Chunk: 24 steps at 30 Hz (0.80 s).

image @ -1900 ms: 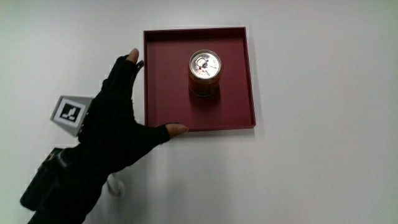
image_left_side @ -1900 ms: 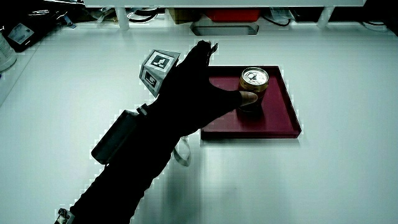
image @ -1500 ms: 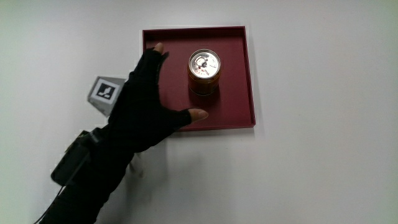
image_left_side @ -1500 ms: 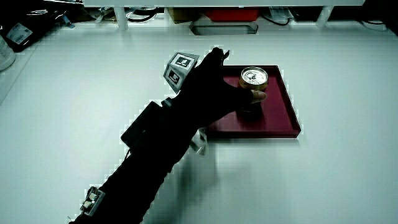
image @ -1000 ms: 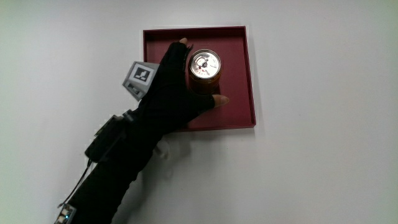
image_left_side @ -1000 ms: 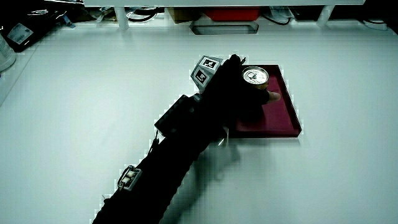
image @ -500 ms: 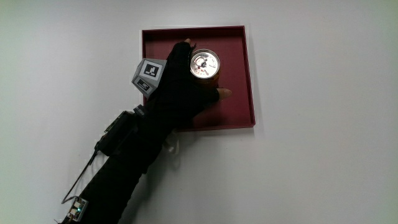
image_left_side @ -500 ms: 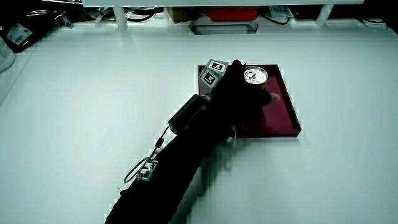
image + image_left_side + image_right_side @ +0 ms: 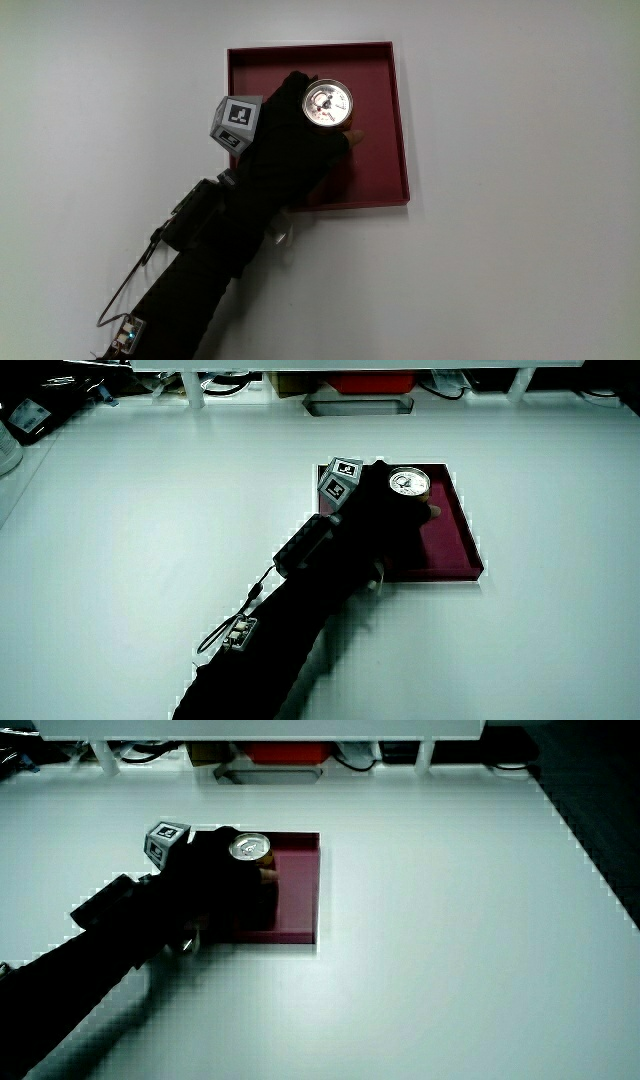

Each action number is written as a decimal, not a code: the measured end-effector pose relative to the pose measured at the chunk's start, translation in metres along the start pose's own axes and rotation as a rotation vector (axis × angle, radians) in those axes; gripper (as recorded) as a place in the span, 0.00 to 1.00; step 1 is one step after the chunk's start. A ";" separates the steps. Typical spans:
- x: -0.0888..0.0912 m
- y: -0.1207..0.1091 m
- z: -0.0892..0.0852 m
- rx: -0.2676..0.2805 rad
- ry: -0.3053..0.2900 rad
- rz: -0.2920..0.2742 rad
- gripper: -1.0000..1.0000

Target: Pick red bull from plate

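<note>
We wrap the hand (image 9: 295, 140) around the can (image 9: 328, 104) on the plate (image 9: 385, 120); rigid, smooth, likely slippery; grip mid-body.

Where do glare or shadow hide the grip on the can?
Main view: the can top glints but reads clearly; the black hand is a flat silhouette against the tray. In both side views the glove merges with its shadow, hiding the can's body.

Dark red plate (image 9: 385, 110), black-gloved hand (image 9: 290, 145) (cube (image 9: 236, 121) seemingly grey, black-marked).
</note>
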State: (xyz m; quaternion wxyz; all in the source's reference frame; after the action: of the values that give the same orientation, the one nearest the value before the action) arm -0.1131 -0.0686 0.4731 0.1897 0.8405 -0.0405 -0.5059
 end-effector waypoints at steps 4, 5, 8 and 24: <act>0.000 -0.002 0.000 0.028 0.009 0.001 0.90; 0.000 -0.003 0.001 0.029 0.005 -0.001 0.91; -0.003 -0.003 0.003 0.047 0.002 -0.020 0.97; 0.034 -0.058 0.052 -0.046 0.001 -0.052 1.00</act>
State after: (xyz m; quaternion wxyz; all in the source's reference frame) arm -0.1485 -0.0380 0.4021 0.1957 0.8370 -0.0069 -0.5110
